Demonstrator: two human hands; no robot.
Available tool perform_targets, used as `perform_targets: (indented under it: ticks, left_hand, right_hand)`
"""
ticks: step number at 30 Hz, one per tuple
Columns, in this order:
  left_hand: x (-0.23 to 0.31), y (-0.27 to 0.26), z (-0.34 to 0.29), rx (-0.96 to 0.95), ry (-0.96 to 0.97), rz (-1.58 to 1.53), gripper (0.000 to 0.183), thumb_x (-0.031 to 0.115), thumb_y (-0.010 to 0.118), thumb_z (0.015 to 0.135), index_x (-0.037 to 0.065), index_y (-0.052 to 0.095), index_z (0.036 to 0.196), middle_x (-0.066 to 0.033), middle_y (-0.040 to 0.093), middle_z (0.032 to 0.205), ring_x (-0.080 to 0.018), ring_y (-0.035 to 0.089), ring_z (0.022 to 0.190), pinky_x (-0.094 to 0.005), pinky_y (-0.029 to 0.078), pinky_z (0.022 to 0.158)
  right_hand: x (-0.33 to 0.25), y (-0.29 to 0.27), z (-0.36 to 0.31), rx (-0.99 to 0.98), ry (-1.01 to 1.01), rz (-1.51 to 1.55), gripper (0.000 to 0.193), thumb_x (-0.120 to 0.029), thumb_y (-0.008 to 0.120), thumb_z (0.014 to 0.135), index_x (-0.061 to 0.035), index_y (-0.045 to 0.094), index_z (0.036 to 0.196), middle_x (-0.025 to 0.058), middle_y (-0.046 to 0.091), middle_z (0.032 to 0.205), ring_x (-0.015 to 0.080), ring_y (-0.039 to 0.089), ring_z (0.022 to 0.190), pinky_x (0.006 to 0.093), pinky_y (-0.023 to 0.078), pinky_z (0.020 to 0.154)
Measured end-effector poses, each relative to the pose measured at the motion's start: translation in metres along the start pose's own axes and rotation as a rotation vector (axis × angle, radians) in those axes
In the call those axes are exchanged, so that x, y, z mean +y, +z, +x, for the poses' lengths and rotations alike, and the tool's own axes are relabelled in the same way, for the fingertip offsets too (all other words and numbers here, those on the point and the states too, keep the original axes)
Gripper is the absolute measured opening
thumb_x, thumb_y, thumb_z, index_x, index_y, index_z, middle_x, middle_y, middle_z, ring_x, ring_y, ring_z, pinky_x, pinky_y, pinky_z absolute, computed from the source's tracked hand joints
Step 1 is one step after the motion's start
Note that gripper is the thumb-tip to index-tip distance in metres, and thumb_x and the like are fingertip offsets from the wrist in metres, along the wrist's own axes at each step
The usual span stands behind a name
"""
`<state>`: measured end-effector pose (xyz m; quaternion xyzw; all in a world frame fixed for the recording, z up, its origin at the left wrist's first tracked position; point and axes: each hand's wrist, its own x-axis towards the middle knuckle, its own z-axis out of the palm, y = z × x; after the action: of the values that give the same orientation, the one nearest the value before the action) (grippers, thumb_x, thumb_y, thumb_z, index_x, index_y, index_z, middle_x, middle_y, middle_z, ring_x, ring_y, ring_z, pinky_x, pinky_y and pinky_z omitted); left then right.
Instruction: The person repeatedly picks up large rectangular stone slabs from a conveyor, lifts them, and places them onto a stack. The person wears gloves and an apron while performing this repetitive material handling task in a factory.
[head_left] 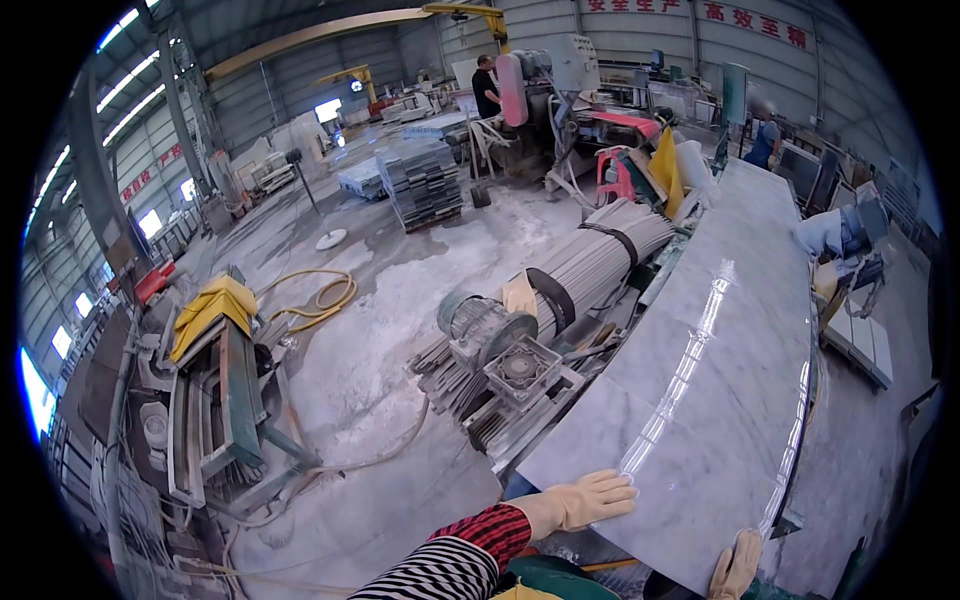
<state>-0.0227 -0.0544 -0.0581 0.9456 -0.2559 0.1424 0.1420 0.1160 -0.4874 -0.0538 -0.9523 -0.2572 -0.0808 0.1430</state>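
A long, polished, pale grey marbled stone slab [690,400] reaches from just in front of me to the far right. My left hand [585,500], in a cream glove, lies flat on its near left corner with the fingers stretched out. At the near right corner my right hand [737,567], gloved alike, rests against the edge, fingers extended and thumb apart; its lower part is cut off by the frame. Neither hand shows a loose object in it. A striped sleeve [430,570] with a red and black cuff covers my left forearm.
Left of the slab, a dusty motor [485,325] sits against a strapped bundle of long grey strips [610,245]. A yellow hose [325,300] coils on the floor near a metal frame [235,400]. Two people, one in dark clothes [486,92] and another in blue [765,142], stand farther off.
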Motion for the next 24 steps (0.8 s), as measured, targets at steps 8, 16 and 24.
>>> perform_targets:
  ticks: [8, 16, 24]
  left_hand:
    - [0.001, 0.005, -0.001, 0.048, -0.003, -0.092, 0.059, 0.009, 0.062, 0.087, 0.006, 0.052, 0.144, -0.0174, 0.049, 0.155, -0.0362, 0.042, 0.148, -0.0523, 0.028, 0.127]
    - [0.018, -0.01, -0.004, 0.198, -0.012, -0.106, 0.051, 0.012, 0.07, 0.082, 0.004, 0.057, 0.13, -0.0166, 0.056, 0.138, -0.0338, 0.053, 0.134, -0.0489, 0.039, 0.114]
    - [0.056, 0.044, 0.04, 0.208, 0.027, 0.011, 0.048, 0.011, 0.062, 0.088, 0.009, 0.058, 0.136, -0.0149, 0.058, 0.139, -0.0327, 0.054, 0.136, -0.053, 0.041, 0.114]
  right_hand:
    - [-0.087, -0.03, -0.022, 0.039, 0.047, -0.49, 0.056, -0.037, 0.047, 0.108, -0.0053, 0.055, 0.154, 0.0263, 0.049, 0.16, 0.0424, 0.039, 0.153, 0.0521, 0.026, 0.129]
    - [-0.102, -0.005, -0.077, 0.09, 0.22, -0.12, 0.055, -0.04, 0.045, 0.108, -0.0049, 0.062, 0.146, 0.0252, 0.057, 0.151, 0.0454, 0.047, 0.143, 0.0556, 0.032, 0.123]
    - [-0.048, 0.044, -0.105, 0.404, 0.07, -0.039, 0.048, -0.011, 0.067, 0.092, 0.0023, 0.062, 0.138, 0.0294, 0.06, 0.143, 0.0482, 0.053, 0.137, 0.0557, 0.036, 0.121]
